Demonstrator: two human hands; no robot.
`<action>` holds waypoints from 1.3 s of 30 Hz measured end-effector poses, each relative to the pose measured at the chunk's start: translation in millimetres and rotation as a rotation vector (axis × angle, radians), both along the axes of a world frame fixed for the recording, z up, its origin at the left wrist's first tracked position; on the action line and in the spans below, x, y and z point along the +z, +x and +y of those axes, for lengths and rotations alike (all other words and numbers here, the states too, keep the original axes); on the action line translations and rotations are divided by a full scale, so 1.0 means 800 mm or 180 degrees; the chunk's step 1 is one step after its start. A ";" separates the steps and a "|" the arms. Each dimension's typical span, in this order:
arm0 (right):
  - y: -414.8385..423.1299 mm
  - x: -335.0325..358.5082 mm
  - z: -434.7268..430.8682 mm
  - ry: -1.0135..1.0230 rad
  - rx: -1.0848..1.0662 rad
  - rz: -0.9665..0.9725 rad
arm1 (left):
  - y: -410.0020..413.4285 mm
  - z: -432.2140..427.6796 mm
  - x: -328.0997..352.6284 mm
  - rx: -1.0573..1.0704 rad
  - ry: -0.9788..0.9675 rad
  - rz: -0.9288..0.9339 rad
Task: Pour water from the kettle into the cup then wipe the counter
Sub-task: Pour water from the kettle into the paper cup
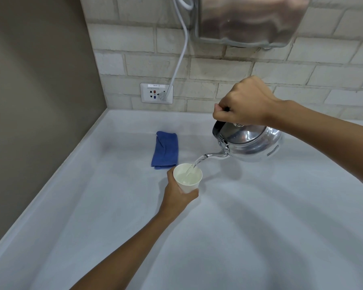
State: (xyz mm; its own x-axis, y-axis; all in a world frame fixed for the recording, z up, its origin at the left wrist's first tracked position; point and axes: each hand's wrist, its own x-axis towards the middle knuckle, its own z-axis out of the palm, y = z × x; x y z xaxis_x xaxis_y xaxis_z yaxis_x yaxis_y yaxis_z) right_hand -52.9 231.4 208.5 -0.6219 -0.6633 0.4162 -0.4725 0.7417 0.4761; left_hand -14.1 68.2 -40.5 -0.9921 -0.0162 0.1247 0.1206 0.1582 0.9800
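The right hand (244,103), fist clenched on the handle, is tipping the kettle (249,143), streaming water into the cup (188,177), which the left hand (177,195) is gripping. The cloth (165,150) is lying at the cup's eleven o'clock. Overtipping could overflow the nearly full cup.

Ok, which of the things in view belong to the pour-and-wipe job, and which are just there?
In the job:
- shiny metal kettle, tilted, in the right hand
- white paper cup, in the left hand
- folded blue cloth
- pale grey counter

Just there:
- white wall socket with a plugged-in white cord
- steel wall-mounted unit
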 end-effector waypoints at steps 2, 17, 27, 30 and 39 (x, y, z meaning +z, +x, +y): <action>0.000 0.001 0.001 -0.0014 0.0024 -0.0004 | 0.000 0.000 0.000 0.0006 -0.0002 -0.0012; -0.003 0.000 0.002 0.0019 0.0047 -0.0016 | 0.001 -0.001 -0.001 0.0015 -0.0041 -0.0031; -0.006 -0.001 0.003 -0.0010 0.0054 -0.0036 | 0.001 0.000 0.000 0.0050 -0.0052 -0.0038; -0.007 -0.007 0.005 -0.0129 0.0067 -0.0037 | 0.001 -0.001 0.001 0.0030 -0.0085 0.0010; -0.018 -0.039 0.015 -0.0720 0.0040 -0.0135 | 0.004 -0.005 0.001 -0.0009 -0.0260 0.0100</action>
